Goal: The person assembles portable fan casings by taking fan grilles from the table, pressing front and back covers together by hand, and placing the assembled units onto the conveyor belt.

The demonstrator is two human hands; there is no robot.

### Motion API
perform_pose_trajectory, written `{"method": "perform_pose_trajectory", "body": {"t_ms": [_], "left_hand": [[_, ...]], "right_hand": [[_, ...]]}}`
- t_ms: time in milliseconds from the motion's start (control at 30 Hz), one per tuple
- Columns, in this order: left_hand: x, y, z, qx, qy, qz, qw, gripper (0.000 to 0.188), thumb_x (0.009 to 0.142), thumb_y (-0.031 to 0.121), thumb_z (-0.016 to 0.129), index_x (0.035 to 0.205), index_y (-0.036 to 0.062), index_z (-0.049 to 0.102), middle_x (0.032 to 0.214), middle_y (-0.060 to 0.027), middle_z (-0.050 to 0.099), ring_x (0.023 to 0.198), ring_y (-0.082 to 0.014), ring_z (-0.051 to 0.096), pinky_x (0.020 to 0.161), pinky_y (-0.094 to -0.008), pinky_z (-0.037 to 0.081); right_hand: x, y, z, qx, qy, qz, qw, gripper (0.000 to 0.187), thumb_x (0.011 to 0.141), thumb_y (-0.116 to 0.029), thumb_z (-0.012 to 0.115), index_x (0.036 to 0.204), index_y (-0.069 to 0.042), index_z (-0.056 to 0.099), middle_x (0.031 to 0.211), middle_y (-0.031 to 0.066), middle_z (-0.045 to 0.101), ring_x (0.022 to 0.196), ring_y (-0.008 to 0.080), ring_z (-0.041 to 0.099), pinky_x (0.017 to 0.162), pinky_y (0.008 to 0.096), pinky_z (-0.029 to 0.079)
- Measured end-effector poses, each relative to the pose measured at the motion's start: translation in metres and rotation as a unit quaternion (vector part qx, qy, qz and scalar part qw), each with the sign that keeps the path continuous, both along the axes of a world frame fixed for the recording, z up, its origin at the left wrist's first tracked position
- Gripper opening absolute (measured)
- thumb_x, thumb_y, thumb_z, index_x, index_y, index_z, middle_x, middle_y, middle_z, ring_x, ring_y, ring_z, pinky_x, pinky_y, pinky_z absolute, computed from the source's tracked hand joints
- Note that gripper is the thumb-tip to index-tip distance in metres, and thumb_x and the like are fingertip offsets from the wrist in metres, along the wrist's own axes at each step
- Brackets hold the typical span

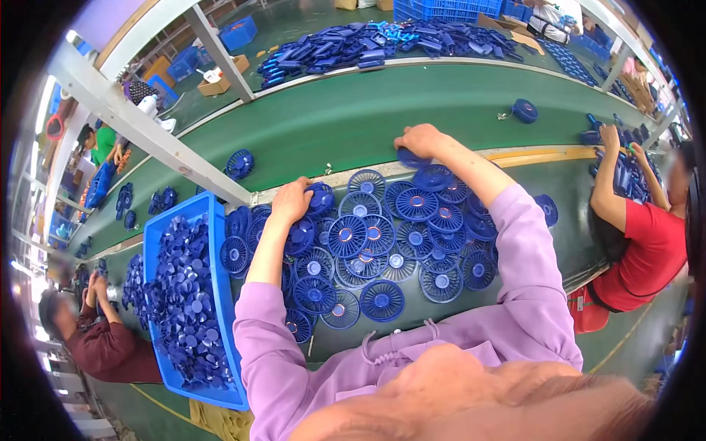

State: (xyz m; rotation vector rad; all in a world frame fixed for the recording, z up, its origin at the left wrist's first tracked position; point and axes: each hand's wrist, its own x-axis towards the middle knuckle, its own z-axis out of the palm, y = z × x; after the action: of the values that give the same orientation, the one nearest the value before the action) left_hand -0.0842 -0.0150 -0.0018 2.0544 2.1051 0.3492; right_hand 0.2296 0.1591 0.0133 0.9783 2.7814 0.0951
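My left hand (pixel 292 200) is closed at the edge of a dark blue round fan grille (pixel 321 198), at the left of the pile near the conveyor's edge. Farther forward and to the right, my right hand (pixel 419 140) grips a blue round fan part (pixel 413 157) at the near rim of the belt. Its fingertips are partly hidden behind the hand. Between my arms lies a heap of round fan grilles (pixel 382 300), overlapping, some with copper-coloured rings at the middle and some with plain blue hubs.
A blue crate (pixel 234 345) full of small blue caps (pixel 193 309) stands at my left. Beyond the pile runs a green conveyor belt (pixel 323 132) carrying a few blue fan parts (pixel 525 111). A white metal post (pixel 151 121) rises at the left. Co-workers sit on both sides.
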Motion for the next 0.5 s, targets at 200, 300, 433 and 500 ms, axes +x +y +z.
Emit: {"method": "perform_pose_trajectory", "body": {"t_ms": [200, 300, 433, 500], "left_hand": [[-0.003, 0.004, -0.010, 0.009, -0.017, 0.030, 0.999, 0.020, 0.084, 0.024, 0.063, 0.094, 0.0059, 0.061, 0.094, -0.0194, 0.066, 0.095, -0.0373, 0.062, 0.081, -0.0481, 0.048], [-0.004, 0.006, -0.009, -0.002, -0.053, 0.009, 0.999, 0.022, 0.086, 0.025, 0.061, 0.089, 0.0036, 0.059, 0.088, -0.0198, 0.066, 0.091, -0.0385, 0.062, 0.078, -0.0490, 0.048], [-0.004, 0.006, -0.009, 0.091, -0.105, 0.008, 0.990, 0.022, 0.090, 0.023, 0.055, 0.098, 0.0023, 0.053, 0.087, -0.0217, 0.065, 0.089, -0.0421, 0.062, 0.078, -0.0514, 0.047], [0.008, 0.002, 0.002, 0.149, -0.151, 0.017, 0.977, 0.020, 0.090, 0.019, 0.057, 0.099, 0.0026, 0.051, 0.085, -0.0210, 0.065, 0.086, -0.0404, 0.063, 0.076, -0.0470, 0.049]], "right_hand": [[0.088, -0.025, 0.014, -0.004, 0.010, 0.008, 1.000, 0.021, 0.081, -0.017, 0.056, 0.095, -0.020, 0.072, 0.100, 0.0104, 0.065, 0.095, 0.0301, 0.064, 0.078, 0.0415, 0.051], [0.130, -0.046, 0.012, -0.012, 0.033, 0.004, 0.999, 0.019, 0.078, -0.012, 0.058, 0.090, -0.016, 0.072, 0.099, 0.0096, 0.064, 0.096, 0.0292, 0.063, 0.077, 0.0402, 0.051], [0.157, -0.081, 0.025, -0.007, 0.123, -0.057, 0.991, 0.025, 0.078, -0.005, 0.053, 0.094, -0.011, 0.072, 0.104, 0.0108, 0.066, 0.101, 0.0310, 0.061, 0.088, 0.0394, 0.048], [0.169, -0.085, 0.029, 0.007, 0.213, -0.103, 0.972, 0.035, 0.075, 0.000, 0.053, 0.107, -0.008, 0.067, 0.111, 0.0160, 0.063, 0.105, 0.0340, 0.059, 0.092, 0.0405, 0.046]]}}
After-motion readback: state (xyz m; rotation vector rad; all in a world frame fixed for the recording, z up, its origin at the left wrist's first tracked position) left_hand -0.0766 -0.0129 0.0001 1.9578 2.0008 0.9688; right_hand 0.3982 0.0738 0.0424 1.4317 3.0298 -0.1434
